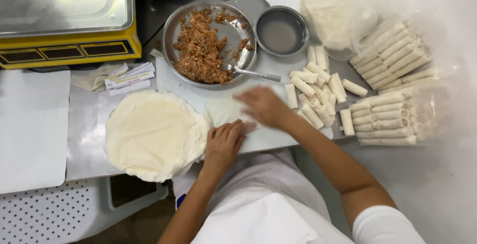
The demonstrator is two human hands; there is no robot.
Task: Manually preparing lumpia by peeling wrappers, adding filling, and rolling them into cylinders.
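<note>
Left hand: our left hand point(224, 142) lies flat, fingers together, pressing the near edge of a thin pale square wrapper sheet point(223, 111) on the white cutting board point(174, 82).
Right hand: our right hand point(264, 106) is blurred; it rests palm down over the far side of the same sheet, fingers spread, gripping nothing that we can make out.
Wrapper: it lies on the board just in front of us, between the round stack of pale wrappers point(151, 134) and the loose heap of finished white rolls point(318, 92).
Filling: the minced reddish-brown filling sits in a round metal pan point(171, 28) beyond the board, a metal spoon point(251, 73) resting in it.
Water: a small round metal bowl point(281, 30) stands just beside the pan.
Risk, tearing: we judge the sheet could rip if both palms drag apart, since it looks very thin.
Risk, drying: we judge the uncovered stack could dry and crack at its edges.
Risk, knock: our right forearm passes near the heap, so a wide sweep could scatter rolls.
</note>
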